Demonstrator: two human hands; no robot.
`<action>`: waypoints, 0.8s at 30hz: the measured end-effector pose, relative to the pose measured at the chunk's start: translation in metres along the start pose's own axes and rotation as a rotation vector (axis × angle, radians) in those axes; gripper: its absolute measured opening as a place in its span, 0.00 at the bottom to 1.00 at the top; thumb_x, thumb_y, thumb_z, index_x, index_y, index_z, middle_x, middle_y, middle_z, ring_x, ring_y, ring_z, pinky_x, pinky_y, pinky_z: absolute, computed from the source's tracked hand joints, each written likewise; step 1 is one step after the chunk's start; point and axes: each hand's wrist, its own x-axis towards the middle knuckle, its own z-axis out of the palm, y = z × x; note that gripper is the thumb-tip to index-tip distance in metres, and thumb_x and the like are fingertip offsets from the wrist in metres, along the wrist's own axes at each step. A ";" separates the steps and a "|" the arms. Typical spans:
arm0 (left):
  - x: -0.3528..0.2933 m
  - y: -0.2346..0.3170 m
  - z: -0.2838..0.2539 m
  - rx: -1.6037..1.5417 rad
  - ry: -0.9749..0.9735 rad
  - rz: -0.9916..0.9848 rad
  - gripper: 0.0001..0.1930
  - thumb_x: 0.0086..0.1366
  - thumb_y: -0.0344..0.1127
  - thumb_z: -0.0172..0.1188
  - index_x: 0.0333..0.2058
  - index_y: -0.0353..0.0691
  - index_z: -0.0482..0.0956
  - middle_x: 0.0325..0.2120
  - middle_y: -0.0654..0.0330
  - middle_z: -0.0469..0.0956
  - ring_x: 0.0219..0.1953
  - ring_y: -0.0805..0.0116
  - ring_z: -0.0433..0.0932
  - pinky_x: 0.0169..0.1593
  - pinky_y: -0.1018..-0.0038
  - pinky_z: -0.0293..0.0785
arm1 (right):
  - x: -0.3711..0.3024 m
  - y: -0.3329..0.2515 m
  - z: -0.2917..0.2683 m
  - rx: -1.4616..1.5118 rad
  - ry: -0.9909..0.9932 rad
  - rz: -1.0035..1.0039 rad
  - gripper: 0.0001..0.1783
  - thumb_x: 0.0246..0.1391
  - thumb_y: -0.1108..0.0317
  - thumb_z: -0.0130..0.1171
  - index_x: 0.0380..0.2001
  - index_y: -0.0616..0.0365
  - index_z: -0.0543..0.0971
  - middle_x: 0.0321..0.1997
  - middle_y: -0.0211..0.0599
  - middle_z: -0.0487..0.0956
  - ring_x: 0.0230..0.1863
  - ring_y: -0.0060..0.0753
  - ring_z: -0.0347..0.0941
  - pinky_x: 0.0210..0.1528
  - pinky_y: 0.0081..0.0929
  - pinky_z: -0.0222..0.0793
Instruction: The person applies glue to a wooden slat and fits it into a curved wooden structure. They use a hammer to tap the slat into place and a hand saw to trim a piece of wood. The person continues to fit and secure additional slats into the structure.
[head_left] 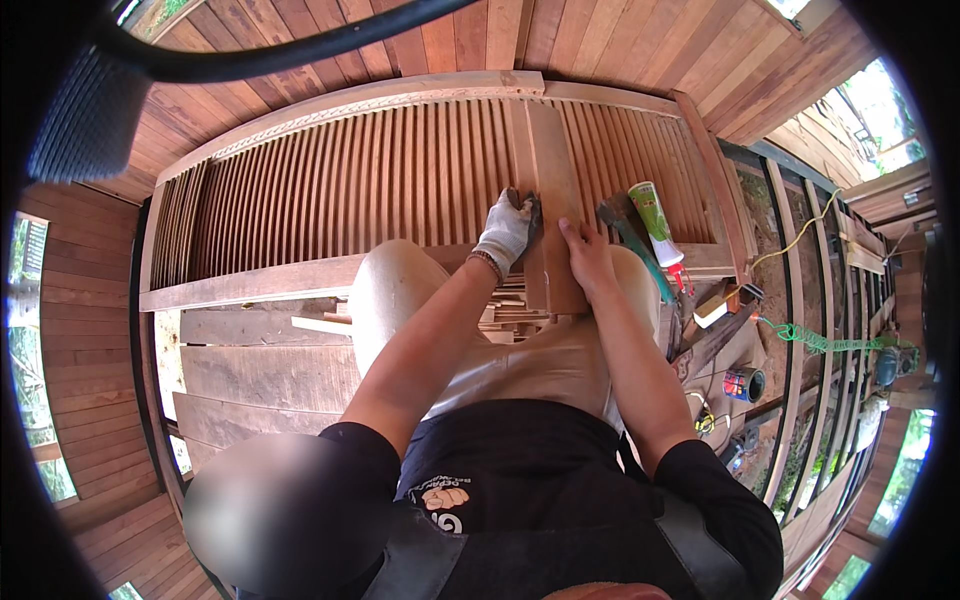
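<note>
Across my lap and in front of me lies a louvered wooden panel with many thin slats. A flat wooden board runs from its far rail toward me, and the near end sticks out between my knees. My left hand, in a white glove with dark fingertips, is closed at the board's left edge; what its fingers hold, if anything, is hidden. My bare right hand grips the board's right edge, thumb on top. Right of it, a green and white glue bottle with a red cap lies on the panel beside a teal-handled tool.
Wooden planks lie at the left, and wood strips sit between my legs. At the right are a tin can, a coiled green air hose, a yellow cord and open floor joists. Plank walls surround the spot.
</note>
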 end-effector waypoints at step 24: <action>0.021 -0.047 0.027 -0.156 0.006 0.119 0.19 0.74 0.48 0.53 0.46 0.36 0.79 0.38 0.43 0.83 0.44 0.41 0.81 0.46 0.56 0.75 | 0.003 -0.014 -0.001 0.007 -0.027 0.014 0.33 0.63 0.45 0.61 0.50 0.70 0.80 0.48 0.49 0.83 0.52 0.39 0.78 0.55 0.33 0.70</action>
